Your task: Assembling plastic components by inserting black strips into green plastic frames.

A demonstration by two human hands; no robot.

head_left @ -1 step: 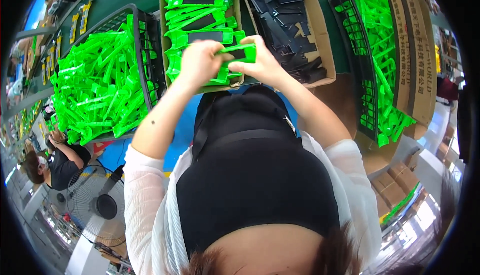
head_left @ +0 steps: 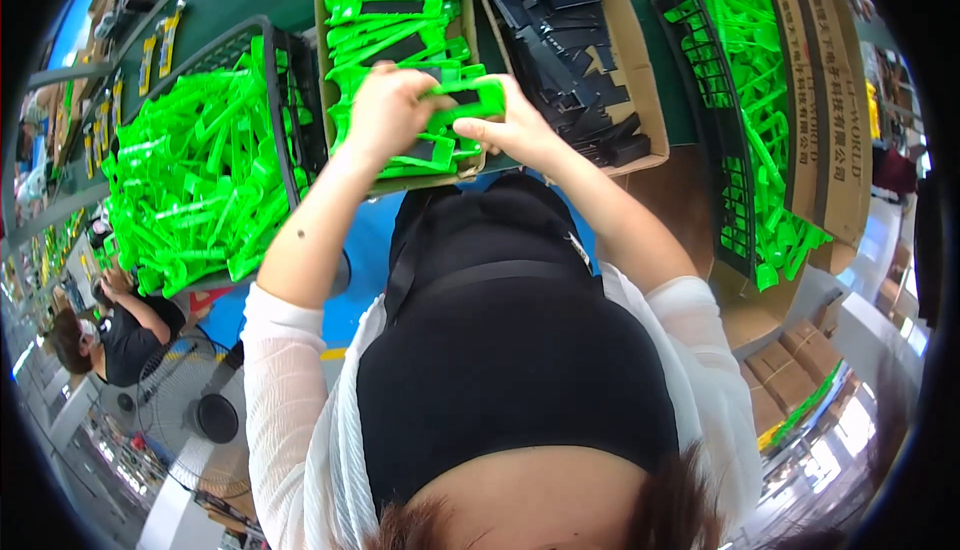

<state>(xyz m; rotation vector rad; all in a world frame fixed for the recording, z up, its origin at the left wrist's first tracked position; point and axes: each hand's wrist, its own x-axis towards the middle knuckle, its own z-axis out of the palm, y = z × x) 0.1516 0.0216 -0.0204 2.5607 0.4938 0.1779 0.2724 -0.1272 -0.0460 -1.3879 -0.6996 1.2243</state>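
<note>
Between both hands, over the near end of a cardboard box, is a bright green plastic part with a black strip in its middle. My left hand has its fingers closed on the part's left end, which they partly hide. At the other end, my right hand grips it between thumb and fingers. Beneath them the box holds several similar green parts, many with black strips. To its right, a second cardboard box contains loose flat black pieces.
A black crate heaped with green parts stands at left. Another black crate of green parts is at right, beside brown cartons. A fan and a seated person are at lower left.
The green part has turned in my hands, so its black strip shows more fully. Both hands have shifted slightly to the left.
</note>
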